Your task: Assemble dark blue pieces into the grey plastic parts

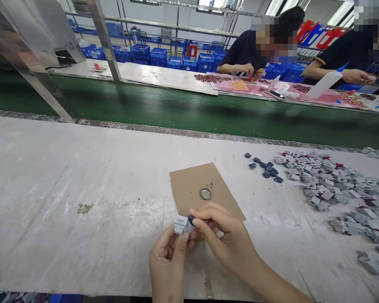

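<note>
Grey piece (pixel 180 225), any writing illegible

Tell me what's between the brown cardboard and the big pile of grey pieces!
In the head view, small dark-blue pieces lie there, nearer the pile, plus whitish tabletop.

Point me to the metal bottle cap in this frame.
In the head view, the metal bottle cap lies on the brown cardboard, slightly right of the picture's middle, just beyond the right hand.
</note>
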Tool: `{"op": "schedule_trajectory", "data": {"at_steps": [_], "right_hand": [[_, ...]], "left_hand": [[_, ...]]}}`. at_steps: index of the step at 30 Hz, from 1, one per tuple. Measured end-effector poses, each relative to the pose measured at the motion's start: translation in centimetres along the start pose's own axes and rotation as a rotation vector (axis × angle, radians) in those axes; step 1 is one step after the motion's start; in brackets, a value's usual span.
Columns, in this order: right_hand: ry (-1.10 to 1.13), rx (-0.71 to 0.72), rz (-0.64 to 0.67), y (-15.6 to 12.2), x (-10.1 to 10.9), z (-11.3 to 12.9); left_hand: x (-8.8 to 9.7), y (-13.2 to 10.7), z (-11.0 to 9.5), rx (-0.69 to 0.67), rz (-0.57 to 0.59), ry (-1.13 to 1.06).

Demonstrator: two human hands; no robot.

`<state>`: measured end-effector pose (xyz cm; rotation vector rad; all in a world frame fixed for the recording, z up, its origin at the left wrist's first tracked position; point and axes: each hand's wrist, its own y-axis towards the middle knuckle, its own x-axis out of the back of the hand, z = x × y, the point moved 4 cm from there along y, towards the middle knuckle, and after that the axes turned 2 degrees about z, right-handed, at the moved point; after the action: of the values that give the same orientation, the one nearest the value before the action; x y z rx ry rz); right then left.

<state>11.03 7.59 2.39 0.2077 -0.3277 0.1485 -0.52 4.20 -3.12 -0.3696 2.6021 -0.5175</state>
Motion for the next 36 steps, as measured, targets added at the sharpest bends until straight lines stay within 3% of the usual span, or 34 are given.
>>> {"op": "schedule_trajectory", "data": {"at_steps": [5,11,15,21,28,36], "right_hand": [[0.14,-0.224,0.095,1.3,0.5,-1.1],[0.279,-0.322,0.206,1.7,0.6,-0.5],[0.157,-0.181,0.207,0.9,-0.1,-0.3],[-0.055,0.1,0.154,-1.6,-1.2,-0.5],[-0.053,0.259,0.086,-1.7,-0.9,0.6],[-0.038,0.245,0.068,-1.4,-0.3,0.6]], "left_hand": [[0.1,0.5,-0.9,0.195,0.171,-0.029],[-0.3,0.1,-2.5,0.136,0.226,0.018],[-0.6,0.3,-2.7,-0.003,0.173,0.238],[-0.7,-0.6,-3.0,-0.13,0.024,0.266],[-0.6,-1.6,-3.1,-0.095,0.115,0.162],[-0.7,-1.5,-3.2,-0.044,0.171,-0.002]]}}
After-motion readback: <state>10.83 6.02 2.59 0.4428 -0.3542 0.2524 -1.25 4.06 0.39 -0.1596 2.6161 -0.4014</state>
